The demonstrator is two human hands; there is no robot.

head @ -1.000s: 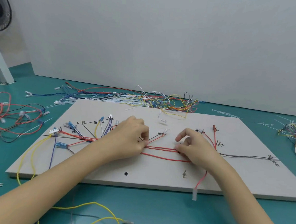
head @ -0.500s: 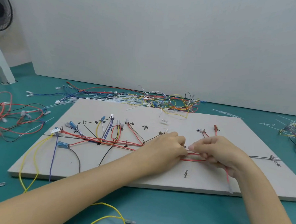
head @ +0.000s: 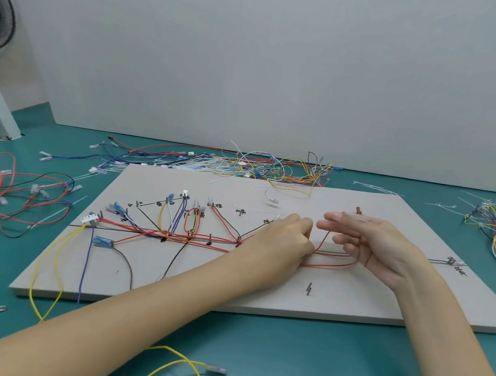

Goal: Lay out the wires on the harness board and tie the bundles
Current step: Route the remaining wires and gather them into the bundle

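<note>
Head view: left hand (head: 284, 241) pinches red wires (head: 330, 259) mid-right on harness board (head: 350, 305), right hand (head: 373, 243) slack-fingered beside them, grasping nothing — best pin the bundle flat on the drawn line, draw slack rightward — then tie.

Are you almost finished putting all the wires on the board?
Not yet, about partway. Done: many wires already lie along the drawn lines on the harness board, like the yellow wires. In hand: the left hand pinches the red wires, while the right hand is open beside them. Left: I see no ties on the bundles, and a loose wire pile waits behind the board.
</note>
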